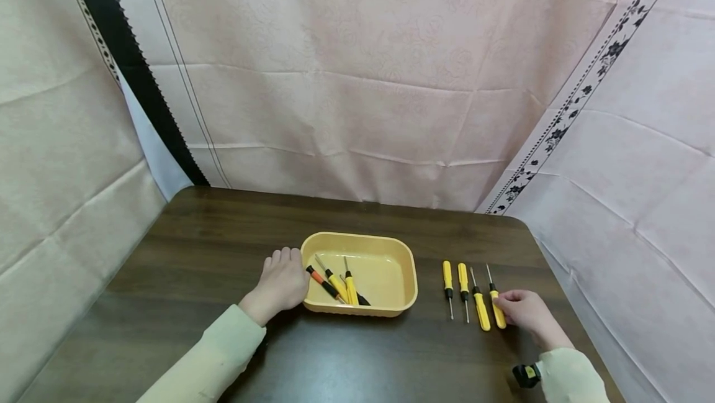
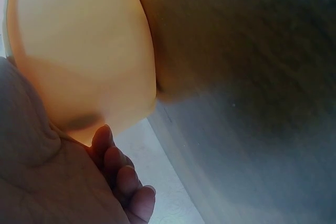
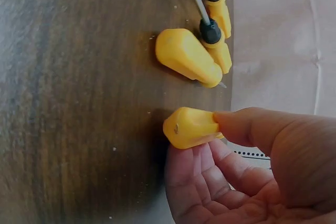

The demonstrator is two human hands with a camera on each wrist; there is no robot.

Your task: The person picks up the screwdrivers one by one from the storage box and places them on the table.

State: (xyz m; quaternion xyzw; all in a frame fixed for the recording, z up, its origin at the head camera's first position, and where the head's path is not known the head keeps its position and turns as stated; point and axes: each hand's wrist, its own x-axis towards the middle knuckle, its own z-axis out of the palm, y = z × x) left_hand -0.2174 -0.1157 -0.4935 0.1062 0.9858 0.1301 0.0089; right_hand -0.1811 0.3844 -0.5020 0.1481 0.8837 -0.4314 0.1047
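My left hand (image 1: 283,279) holds the left end of a yellow plastic tray (image 1: 403,310), its fingers bent beside the wall (image 2: 105,51) in the left wrist view. My right hand (image 1: 525,310) pinches the yellow handle of a screwdriver (image 1: 497,314) between thumb and fingers, the shaft pointing away from me. Left of it lie three more yellow screwdrivers in a row: the nearest (image 1: 481,311) points away, while the other two, a middle one (image 1: 463,279) and a far-left one (image 1: 447,276), point toward me. Inside the tray are yellow screwdrivers (image 1: 350,290) and an orange-and-black one (image 1: 316,276).
Everything rests on a dark brown wooden table (image 1: 223,223) with rounded back corners. Pale cloth (image 1: 391,111) hangs behind it and at both sides. A small black device (image 1: 526,375) sits at my right wrist, by the light sleeve.
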